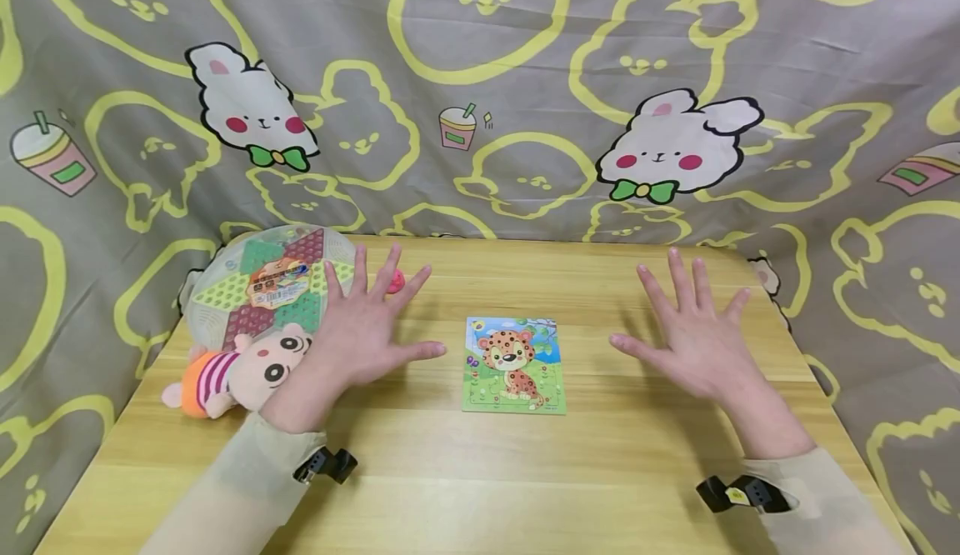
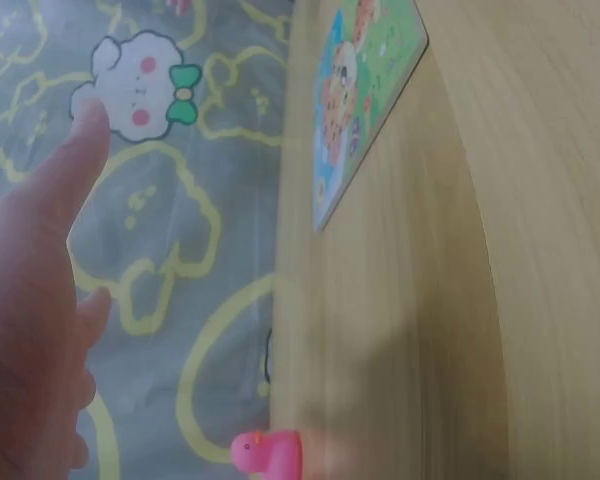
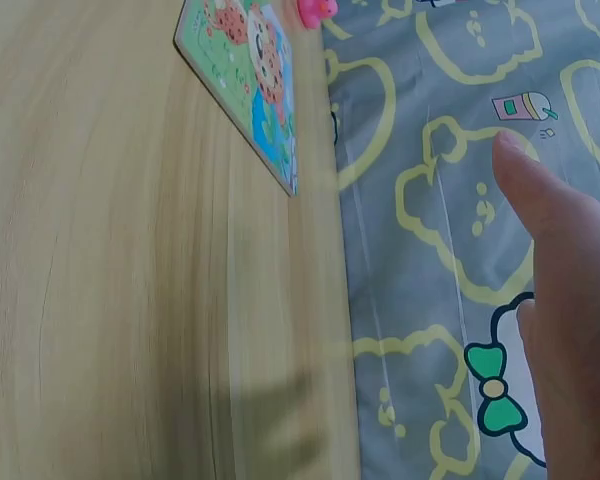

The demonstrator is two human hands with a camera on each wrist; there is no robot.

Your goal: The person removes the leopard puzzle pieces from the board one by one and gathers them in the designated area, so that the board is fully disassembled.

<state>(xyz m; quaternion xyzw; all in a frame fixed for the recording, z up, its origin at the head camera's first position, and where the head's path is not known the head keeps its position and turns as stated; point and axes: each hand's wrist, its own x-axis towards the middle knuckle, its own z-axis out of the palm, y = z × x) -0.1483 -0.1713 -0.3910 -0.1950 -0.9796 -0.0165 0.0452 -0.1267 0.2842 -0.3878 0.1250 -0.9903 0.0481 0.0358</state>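
A small square jigsaw puzzle (image 1: 513, 365) with a cartoon leopard lies flat on the wooden table, between the two hands. To its left my left hand (image 1: 367, 326) hovers with fingers spread and straight, holding nothing. On the other side my right hand (image 1: 701, 342) is likewise spread above the table and holds nothing. Behind the left fingers sits a pink toy duck (image 2: 270, 455), mostly hidden in the head view. Left of that hand are a plush doll (image 1: 251, 372) in a striped top and a round Chinese checkers board (image 1: 270, 284), each partly covered by the hand or arm.
A grey curtain (image 1: 517, 180) with yellow outlines and white rabbits hangs along the back and both sides of the table (image 1: 480, 488). The checkers board stands at the back left, with the doll lying in front of it.
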